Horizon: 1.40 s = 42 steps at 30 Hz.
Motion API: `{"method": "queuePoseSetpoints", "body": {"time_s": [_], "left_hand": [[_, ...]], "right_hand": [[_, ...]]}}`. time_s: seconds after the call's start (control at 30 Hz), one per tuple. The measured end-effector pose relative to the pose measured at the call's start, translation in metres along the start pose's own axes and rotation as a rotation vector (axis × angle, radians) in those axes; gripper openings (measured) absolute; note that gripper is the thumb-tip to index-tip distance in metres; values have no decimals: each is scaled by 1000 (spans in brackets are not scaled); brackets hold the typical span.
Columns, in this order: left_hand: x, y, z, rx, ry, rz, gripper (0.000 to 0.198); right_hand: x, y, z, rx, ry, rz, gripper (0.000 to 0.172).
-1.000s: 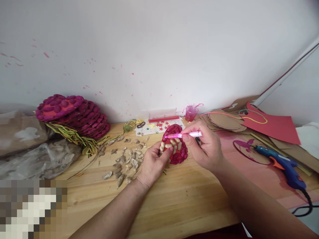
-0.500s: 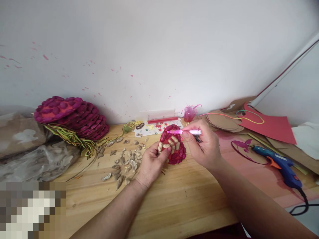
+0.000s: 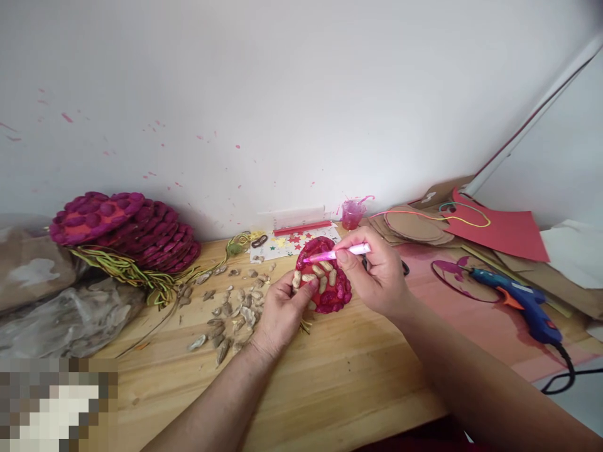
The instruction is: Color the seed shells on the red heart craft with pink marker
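My left hand (image 3: 279, 311) grips the left edge of a red disc covered with peanut shells (image 3: 325, 276), holding it tilted just above the wooden table (image 3: 330, 376). Some of its shells are painted magenta, several in the middle are bare tan. My right hand (image 3: 377, 276) pinches a white paintbrush with a pink tip (image 3: 336, 253), the tip resting on the upper left part of the disc.
Loose peanut shells (image 3: 230, 307) lie left of my hand. A stack of finished magenta discs (image 3: 127, 229) with green-yellow cords sits far left. A pink paint cup (image 3: 351, 213), star sticker sheet (image 3: 292, 242), cardboard circles (image 3: 414, 226), red paper (image 3: 504, 229) and blue glue gun (image 3: 522, 301) lie right.
The view has shifted slightly, so everything sits a little further left. The brush tip has moved slightly along the upper left of the disc. Both hands keep their grips.
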<state>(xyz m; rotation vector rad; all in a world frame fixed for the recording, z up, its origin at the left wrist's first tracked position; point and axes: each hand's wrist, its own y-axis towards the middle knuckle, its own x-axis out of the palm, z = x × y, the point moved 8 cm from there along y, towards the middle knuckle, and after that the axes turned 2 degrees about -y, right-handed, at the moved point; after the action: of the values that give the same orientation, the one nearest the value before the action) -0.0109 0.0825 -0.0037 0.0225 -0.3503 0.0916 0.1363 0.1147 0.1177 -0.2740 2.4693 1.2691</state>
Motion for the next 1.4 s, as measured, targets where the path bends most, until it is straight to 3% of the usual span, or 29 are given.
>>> {"method": "queuePoseSetpoints", "body": {"time_s": [0.33, 0.93, 1.17, 1.4], "left_hand": [[-3, 0, -3, 24, 55, -9, 32], [0, 0, -3, -14, 19, -5, 33], [-2, 1, -5, -41, -1, 8, 36], [-3, 2, -9, -44, -23, -4, 33]], "right_hand": [[-6, 2, 8, 29, -12, 67, 6], [-4, 4, 14, 82, -30, 50, 7], [1, 3, 19, 105, 65, 14, 8], [-3, 4, 20, 92, 9, 60, 8]]}}
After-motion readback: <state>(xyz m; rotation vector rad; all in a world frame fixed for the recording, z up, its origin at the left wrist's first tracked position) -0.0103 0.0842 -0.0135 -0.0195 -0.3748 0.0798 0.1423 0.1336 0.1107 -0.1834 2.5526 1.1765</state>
